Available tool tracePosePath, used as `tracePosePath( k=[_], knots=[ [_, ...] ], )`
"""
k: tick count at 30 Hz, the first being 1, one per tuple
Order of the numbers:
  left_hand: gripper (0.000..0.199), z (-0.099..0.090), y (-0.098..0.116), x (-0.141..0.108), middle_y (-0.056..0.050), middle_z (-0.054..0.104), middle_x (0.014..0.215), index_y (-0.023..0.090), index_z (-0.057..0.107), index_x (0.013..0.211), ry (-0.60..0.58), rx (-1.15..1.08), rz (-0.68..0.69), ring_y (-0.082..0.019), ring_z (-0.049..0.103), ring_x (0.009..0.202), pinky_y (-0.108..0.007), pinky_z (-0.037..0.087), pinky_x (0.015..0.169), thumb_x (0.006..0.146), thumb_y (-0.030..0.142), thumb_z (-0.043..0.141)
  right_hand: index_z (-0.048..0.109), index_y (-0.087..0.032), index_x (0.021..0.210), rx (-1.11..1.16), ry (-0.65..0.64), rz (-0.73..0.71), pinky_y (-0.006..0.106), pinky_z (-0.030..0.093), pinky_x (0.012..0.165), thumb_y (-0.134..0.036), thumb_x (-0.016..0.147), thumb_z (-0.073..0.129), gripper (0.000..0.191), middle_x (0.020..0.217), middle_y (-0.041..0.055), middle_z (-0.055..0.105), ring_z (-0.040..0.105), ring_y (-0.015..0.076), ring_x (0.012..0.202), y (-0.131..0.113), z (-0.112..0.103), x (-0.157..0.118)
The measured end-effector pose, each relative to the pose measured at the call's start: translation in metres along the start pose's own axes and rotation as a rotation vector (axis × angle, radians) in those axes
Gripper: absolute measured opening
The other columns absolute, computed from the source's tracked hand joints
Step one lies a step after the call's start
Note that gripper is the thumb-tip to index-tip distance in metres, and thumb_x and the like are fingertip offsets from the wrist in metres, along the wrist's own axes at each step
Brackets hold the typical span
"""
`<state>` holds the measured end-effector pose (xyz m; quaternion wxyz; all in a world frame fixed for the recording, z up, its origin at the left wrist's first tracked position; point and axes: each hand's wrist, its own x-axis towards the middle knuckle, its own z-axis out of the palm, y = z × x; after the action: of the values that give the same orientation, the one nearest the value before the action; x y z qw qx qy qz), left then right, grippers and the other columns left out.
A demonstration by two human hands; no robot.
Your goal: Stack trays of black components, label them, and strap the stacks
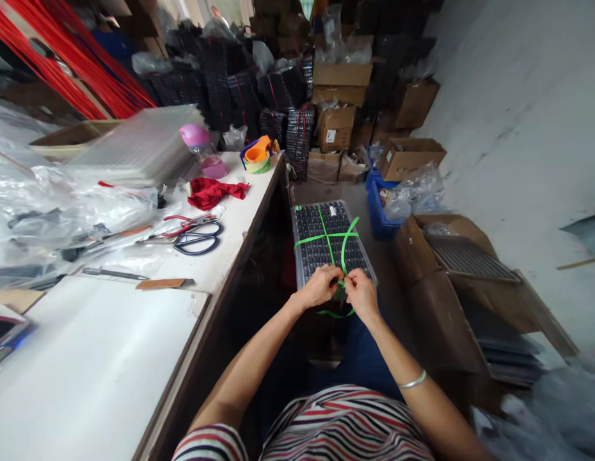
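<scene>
A stack of clear trays (304, 221) filled with dark small parts sits in front of me, beside the table. Green strap (327, 235) crosses its top lengthwise and crosswise, and one loose end curves up over the right part. At the near edge of the stack, my left hand (321, 285) pinches the green strap. Close beside it, my right hand (362, 293) is closed on the strap too, fingertips almost touching the left ones. Another piece of strap hangs in a loop below both hands. The exact crossing between the fingertips is too small to make out.
The white table (100, 358) at left holds blue-handled scissors (198, 240), red pliers (182, 225), a red cloth (215, 193), a pink-capped bottle (204, 152) and an orange tape dispenser (257, 152). Cardboard boxes (422, 288) and a blue crate (381, 211) stand at right.
</scene>
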<state>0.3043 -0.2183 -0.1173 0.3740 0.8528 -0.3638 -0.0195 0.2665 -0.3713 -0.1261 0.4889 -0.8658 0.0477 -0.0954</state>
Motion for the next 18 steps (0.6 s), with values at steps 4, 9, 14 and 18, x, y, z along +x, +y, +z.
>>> tracePosePath(
  k=[4,9,14,18],
  knots=[
    [0.025,0.003,-0.004,0.003,-0.003,0.061,0.089,0.017,0.056,0.098,0.023,-0.029,0.027,-0.016,0.053,0.086,-0.028,0.04,0.082,0.08,0.006,0.043,0.058,-0.02,0.064,0.106,-0.118,0.048,0.025,0.034,0.045,-0.039,0.074,0.056,0.021,0.053,-0.0017,0.053,0.047,0.0112,0.04,-0.005,-0.007,-0.003],
    [0.021,0.002,-0.008,0.007,-0.003,0.062,0.088,0.018,0.058,0.087,-0.007,-0.038,0.065,-0.015,0.054,0.088,-0.027,0.039,0.084,0.082,0.006,0.042,0.066,-0.018,0.066,0.345,-0.205,0.116,0.024,0.034,0.048,-0.04,0.061,0.071,0.023,0.061,-0.0006,0.053,0.044,0.0102,0.053,-0.008,-0.006,-0.011],
    [0.016,0.0,0.001,-0.007,-0.002,0.058,0.089,0.019,0.05,0.094,0.025,0.001,0.014,-0.016,0.05,0.084,-0.029,0.038,0.08,0.086,0.01,0.04,0.055,-0.018,0.065,0.656,-0.293,0.322,0.021,0.02,0.038,-0.051,0.062,0.07,0.036,0.053,-0.0073,0.034,0.022,0.0041,0.041,-0.008,0.001,-0.017],
    [0.012,-0.003,0.012,-0.018,-0.003,0.056,0.094,0.019,0.048,0.096,0.016,0.064,0.033,-0.016,0.047,0.086,-0.03,0.037,0.081,0.093,0.026,0.039,0.046,-0.02,0.065,0.851,-0.259,0.403,0.018,0.024,0.04,-0.05,0.058,0.073,0.041,0.054,-0.0096,0.027,0.024,0.0033,0.043,-0.013,0.009,-0.019]
  ],
)
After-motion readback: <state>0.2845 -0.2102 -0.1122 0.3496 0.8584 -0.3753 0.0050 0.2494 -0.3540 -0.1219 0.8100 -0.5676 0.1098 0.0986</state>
